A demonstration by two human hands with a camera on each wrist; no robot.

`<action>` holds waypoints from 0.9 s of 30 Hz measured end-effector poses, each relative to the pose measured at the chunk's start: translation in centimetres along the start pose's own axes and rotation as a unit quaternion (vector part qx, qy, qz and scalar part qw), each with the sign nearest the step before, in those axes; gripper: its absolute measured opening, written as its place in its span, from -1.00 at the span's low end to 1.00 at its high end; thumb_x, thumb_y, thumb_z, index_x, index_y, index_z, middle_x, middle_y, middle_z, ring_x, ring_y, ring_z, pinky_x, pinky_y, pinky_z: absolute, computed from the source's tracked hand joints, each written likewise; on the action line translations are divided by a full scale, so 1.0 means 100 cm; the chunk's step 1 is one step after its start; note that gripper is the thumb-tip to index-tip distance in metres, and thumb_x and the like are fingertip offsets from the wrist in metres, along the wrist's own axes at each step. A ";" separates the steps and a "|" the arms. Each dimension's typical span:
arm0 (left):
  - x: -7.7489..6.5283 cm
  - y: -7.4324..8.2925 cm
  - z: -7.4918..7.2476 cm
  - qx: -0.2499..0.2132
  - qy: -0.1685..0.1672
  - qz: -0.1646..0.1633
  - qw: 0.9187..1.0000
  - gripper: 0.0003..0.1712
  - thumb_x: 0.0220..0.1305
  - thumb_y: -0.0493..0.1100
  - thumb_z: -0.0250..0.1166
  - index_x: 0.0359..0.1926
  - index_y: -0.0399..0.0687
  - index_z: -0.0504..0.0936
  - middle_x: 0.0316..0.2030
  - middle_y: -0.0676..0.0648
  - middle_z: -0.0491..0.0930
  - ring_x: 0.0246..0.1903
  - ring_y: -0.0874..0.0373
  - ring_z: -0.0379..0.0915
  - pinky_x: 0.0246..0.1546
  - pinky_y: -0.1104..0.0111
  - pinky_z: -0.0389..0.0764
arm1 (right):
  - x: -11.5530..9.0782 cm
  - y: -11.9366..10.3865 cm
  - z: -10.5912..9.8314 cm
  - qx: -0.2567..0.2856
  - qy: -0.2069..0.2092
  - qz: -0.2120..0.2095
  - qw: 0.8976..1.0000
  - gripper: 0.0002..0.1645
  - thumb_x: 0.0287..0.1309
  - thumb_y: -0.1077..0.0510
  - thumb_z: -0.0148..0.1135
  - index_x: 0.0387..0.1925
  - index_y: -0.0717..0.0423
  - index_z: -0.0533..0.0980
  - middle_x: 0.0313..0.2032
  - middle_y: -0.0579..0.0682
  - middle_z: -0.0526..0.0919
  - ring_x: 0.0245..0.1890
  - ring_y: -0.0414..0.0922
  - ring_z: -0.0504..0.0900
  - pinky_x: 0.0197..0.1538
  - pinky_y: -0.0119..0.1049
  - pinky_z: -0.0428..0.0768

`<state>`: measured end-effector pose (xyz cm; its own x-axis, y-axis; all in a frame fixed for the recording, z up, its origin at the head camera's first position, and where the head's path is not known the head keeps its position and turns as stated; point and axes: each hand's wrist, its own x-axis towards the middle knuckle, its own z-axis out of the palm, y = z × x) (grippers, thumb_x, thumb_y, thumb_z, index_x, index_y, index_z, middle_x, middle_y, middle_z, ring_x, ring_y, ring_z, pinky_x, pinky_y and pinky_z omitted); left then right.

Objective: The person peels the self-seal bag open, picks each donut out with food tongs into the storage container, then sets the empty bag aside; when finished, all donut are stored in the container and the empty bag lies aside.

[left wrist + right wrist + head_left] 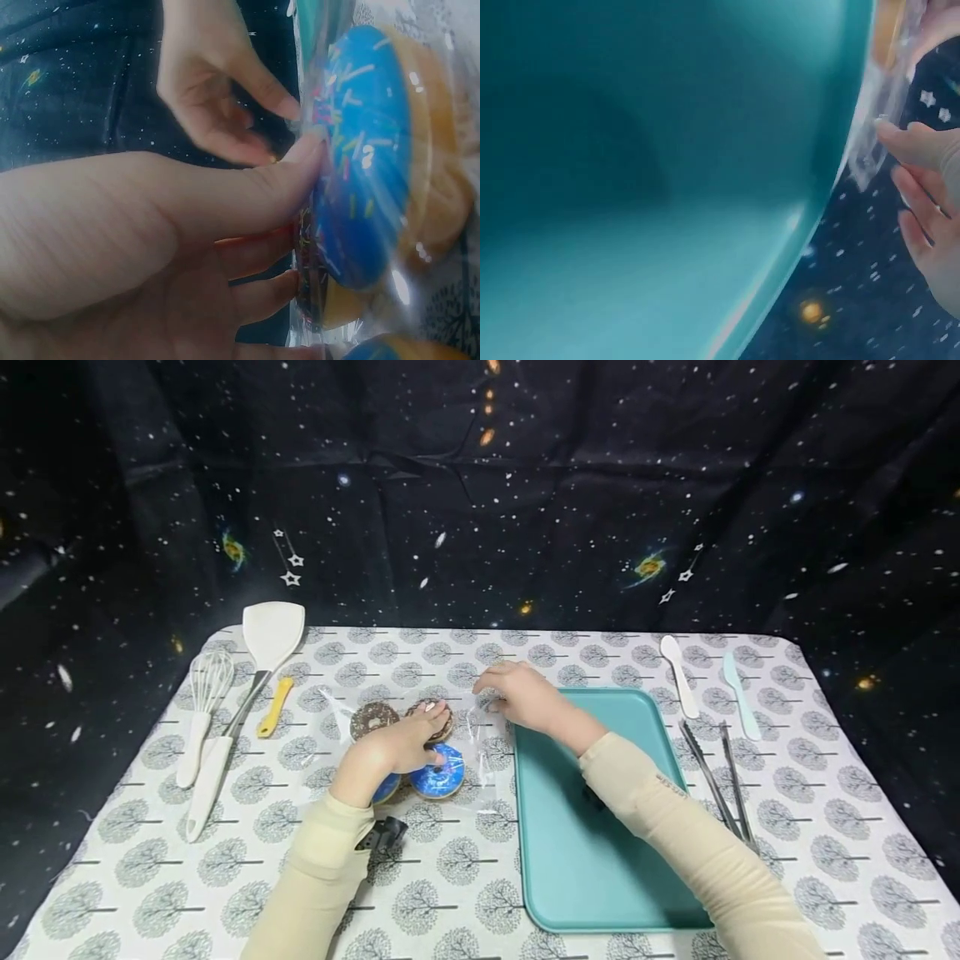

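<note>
A clear plastic bag (486,777) lies on the table with several doughnuts inside. At the back are a brown sprinkled doughnut (369,720) and another partly hidden under fingers. In front lies a blue doughnut (450,774) with sprinkles, and a second blue one (386,788) shows only its edge. My left hand (390,747) rests on the bag with fingers extended; its thumb touches the blue doughnut (364,157) through the plastic. Beside the bag's right edge is my right hand (525,693), fingers loosely bent. In the right wrist view, a fingertip (887,127) meets the plastic edge.
A teal tray (592,868) lies right of the bag, under the right forearm. Further right are metal tongs (708,772), a white spoon (678,677) and a pale blue knife (741,697). At left lie a whisk (198,727), a spatula (225,743) and a yellow-handled tool (276,707).
</note>
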<state>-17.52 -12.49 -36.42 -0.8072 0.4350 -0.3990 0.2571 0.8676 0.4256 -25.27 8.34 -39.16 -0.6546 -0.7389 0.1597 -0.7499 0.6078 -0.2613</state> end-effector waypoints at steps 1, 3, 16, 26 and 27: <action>0.000 0.000 0.000 0.000 0.001 0.000 1.000 -0.15 0.25 -0.09 0.20 0.42 -0.22 -0.02 0.45 -0.14 -0.23 0.41 -0.18 -0.37 0.38 -0.05 -0.15 | 0.000 -0.004 -0.001 -0.010 -0.005 -0.012 1.000 -0.61 -0.05 0.32 0.36 -0.11 0.02 0.58 -0.07 -0.08 0.63 0.00 -0.09 0.55 0.16 -0.16 0.47; 0.000 0.001 0.000 0.000 0.002 -0.001 1.000 -0.15 0.25 -0.09 0.21 0.42 -0.22 -0.02 0.45 -0.15 -0.23 0.41 -0.18 -0.36 0.37 -0.06 -0.14 | 0.000 -0.014 -0.003 -0.028 -0.020 -0.034 0.999 -0.61 -0.06 0.31 0.36 -0.12 0.00 0.58 -0.05 -0.08 0.62 0.03 -0.08 0.52 0.19 -0.13 0.43; 0.000 0.001 -0.003 -0.001 0.005 -0.002 1.000 -0.15 0.23 -0.11 0.22 0.41 -0.22 -0.01 0.45 -0.16 -0.22 0.41 -0.18 -0.37 0.38 -0.05 -0.16 | 0.001 -0.019 0.003 -0.073 -0.038 -0.085 0.993 -0.95 0.03 0.22 0.34 -0.44 0.02 0.60 -0.42 -0.15 0.67 -0.38 -0.22 0.60 -0.12 -0.32 0.57; 0.003 -0.001 0.001 0.002 -0.004 0.002 1.000 -0.16 0.26 -0.10 0.20 0.42 -0.23 -0.03 0.45 -0.17 -0.24 0.41 -0.17 -0.40 0.38 -0.05 -0.15 | -0.025 -0.005 -0.002 -0.055 0.005 -0.103 0.993 -0.88 0.03 0.28 0.32 -0.36 0.02 0.59 -0.35 -0.14 0.65 -0.28 -0.18 0.61 -0.04 -0.27 0.56; 0.003 -0.002 0.001 0.002 -0.004 0.002 1.000 -0.16 0.26 -0.10 0.20 0.42 -0.23 -0.02 0.45 -0.17 -0.24 0.41 -0.17 -0.40 0.38 -0.05 -0.15 | -0.026 -0.008 -0.002 -0.053 0.007 -0.108 0.993 -0.85 0.01 0.30 0.33 -0.34 0.03 0.60 -0.33 -0.13 0.65 -0.26 -0.18 0.61 0.00 -0.27 0.56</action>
<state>-17.72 -12.47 -36.71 -0.8020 0.4409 -0.4031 0.2630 0.8664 0.4245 -22.99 9.85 -39.16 -0.4787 -0.8515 0.2139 -0.8780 0.4637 -0.1188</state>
